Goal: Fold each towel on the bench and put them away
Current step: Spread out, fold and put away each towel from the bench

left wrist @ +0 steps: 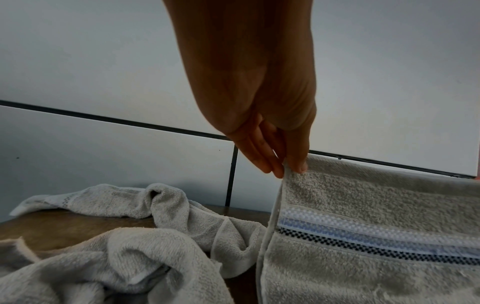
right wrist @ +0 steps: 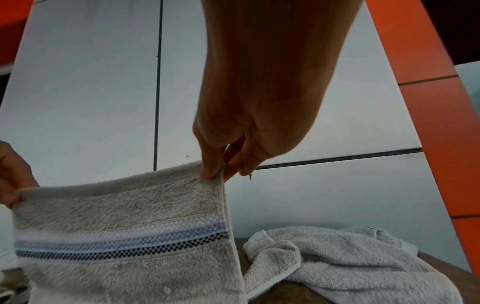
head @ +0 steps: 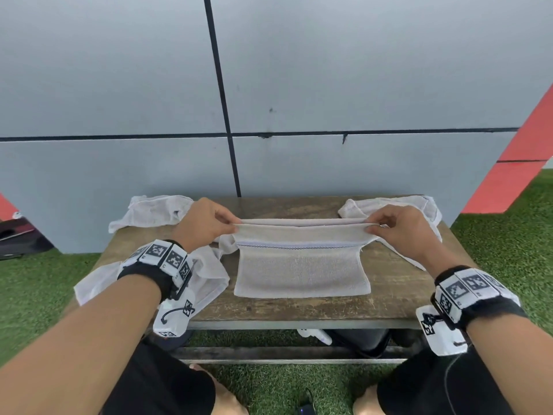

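Note:
A grey towel with a blue and black stripe (head: 302,262) hangs stretched between my two hands over the middle of the wooden bench (head: 398,292), its lower edge resting on the wood. My left hand (head: 206,223) pinches its upper left corner (left wrist: 291,172). My right hand (head: 395,226) pinches the upper right corner (right wrist: 218,174). The striped towel (left wrist: 376,246) fills the lower right of the left wrist view, and the same towel (right wrist: 124,246) the lower left of the right wrist view.
Crumpled pale towels lie on the bench: one at the back left (head: 155,211), one at the left front under my forearm (head: 209,277), one at the back right (head: 398,208). A grey panelled wall (head: 299,85) stands right behind the bench. Artificial grass (head: 508,241) surrounds it.

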A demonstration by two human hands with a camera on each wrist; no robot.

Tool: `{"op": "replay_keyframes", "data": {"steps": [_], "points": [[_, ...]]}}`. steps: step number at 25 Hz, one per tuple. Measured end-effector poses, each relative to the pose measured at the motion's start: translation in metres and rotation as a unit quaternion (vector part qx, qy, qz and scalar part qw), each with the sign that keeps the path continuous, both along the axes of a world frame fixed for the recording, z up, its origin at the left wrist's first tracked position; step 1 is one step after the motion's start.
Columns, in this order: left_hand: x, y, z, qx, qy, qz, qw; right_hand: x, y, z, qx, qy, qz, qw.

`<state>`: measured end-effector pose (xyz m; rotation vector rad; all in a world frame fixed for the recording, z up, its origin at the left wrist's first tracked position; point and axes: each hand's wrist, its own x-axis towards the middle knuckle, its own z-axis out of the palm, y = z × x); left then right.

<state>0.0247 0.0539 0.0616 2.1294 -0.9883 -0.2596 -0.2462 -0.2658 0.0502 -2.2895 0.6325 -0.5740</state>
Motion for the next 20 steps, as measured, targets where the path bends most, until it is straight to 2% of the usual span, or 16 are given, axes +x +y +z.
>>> {"op": "replay_keyframes", "data": {"steps": [7,20], "points": [[-0.0067,-0.0018,0.0038,-0.008,-0.010,0.011,1.000,-0.0023,-0.0024,-0.0007,0.037,-0.021,-0.010,0.999],[0.0001,-0.0024,0.0037,-0.001,-0.022,0.009,1.000,0.0042,0.0027,0.0060,0.027,-0.004,-0.002,1.000]]}}
